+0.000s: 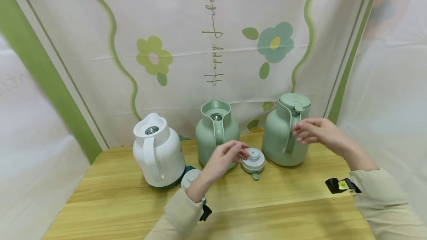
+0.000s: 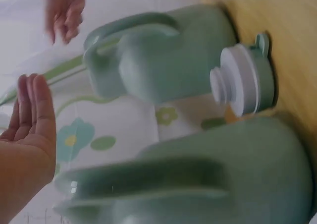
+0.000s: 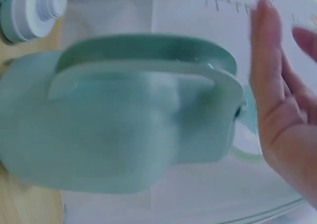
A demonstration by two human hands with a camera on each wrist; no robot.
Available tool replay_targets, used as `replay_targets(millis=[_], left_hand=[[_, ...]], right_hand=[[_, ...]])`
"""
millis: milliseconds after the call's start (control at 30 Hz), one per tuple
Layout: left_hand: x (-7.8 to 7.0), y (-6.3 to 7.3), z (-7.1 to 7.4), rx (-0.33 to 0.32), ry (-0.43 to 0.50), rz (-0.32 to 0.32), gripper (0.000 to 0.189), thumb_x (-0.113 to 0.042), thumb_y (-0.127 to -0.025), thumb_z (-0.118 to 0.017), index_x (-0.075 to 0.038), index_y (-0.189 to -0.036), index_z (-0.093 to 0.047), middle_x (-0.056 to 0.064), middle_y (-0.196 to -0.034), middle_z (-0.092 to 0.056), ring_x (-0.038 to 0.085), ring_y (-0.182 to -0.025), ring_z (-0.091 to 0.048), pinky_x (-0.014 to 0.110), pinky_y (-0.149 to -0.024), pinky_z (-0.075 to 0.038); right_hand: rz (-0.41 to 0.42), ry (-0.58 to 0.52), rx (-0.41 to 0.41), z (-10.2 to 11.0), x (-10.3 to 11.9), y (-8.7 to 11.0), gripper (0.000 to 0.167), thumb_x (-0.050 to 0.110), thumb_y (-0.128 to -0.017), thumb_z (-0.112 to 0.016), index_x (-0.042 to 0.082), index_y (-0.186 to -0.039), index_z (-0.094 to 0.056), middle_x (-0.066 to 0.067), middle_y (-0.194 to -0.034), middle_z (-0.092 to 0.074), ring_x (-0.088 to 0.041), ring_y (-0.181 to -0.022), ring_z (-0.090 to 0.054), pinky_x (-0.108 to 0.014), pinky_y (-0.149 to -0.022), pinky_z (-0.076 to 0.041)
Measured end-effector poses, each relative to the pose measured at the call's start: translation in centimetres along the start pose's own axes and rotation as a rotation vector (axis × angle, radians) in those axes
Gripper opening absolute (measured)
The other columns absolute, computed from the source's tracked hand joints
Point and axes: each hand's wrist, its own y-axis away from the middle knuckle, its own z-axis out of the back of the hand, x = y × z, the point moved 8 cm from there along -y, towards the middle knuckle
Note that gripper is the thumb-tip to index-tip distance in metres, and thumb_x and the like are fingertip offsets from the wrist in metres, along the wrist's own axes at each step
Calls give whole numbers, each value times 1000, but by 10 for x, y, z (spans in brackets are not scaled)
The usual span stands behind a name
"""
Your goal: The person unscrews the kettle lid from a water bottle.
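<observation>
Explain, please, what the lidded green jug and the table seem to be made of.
Lidded green jug: probably plastic, satin finish; its even colour and soft highlights suggest this, though painted metal is possible. Table: wood or wood-look laminate, low sheen; streaky grain shows across its top.

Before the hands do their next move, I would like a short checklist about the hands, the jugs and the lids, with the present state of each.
1. Left hand free: ok, it holds nothing.
2. Right hand free: ok, empty, near the right green jug.
3. All jugs upright: ok.
4. Right green jug covered: ok, its lid is on; whether it is locked, cannot tell.
5. Middle green jug covered: not ok, its mouth is open; a loose lid sits on the table between the green jugs.
6. White jug covered: not ok, open.
</observation>
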Motion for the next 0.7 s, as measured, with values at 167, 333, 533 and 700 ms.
replay_targets(millis=[167,333,533,700], left_hand=[[20,-11,-37,142,6,85,40,-23,-104,-38,5,-126,-56,27,-119,-62,34,-112,-61,35,-95,-54],[39,-26,-60,146,45,159,44,-28,-105,-35,3,-130,-55,20,-131,-59,30,-125,-55,37,-104,-47],[47,-44,-75,113,77,210,50,-38,-105,-30,-5,-136,-51,10,-141,-53,21,-133,-49,36,-110,-42],[52,-57,-84,70,232,270,52,-40,-104,-29,-7,-138,-50,10,-138,-55,24,-130,-51,38,-111,-41]], right_hand=[[89,-294,-235,35,6,-2,19,21,-100,-51,13,-95,-67,7,-85,-72,-6,-77,-69,-17,-70,-57],[123,-372,-425,56,4,-3,12,24,-96,-57,16,-95,-65,12,-84,-70,0,-75,-67,-12,-68,-55],[-104,68,-515,66,-4,-14,55,49,-95,-47,12,-135,-47,3,-120,-58,-8,-103,-61,-29,-99,-49],[-223,225,-347,57,-11,-30,89,57,-95,-41,1,-153,-2,-30,-157,-3,-51,-143,-9,-68,-112,-17]])
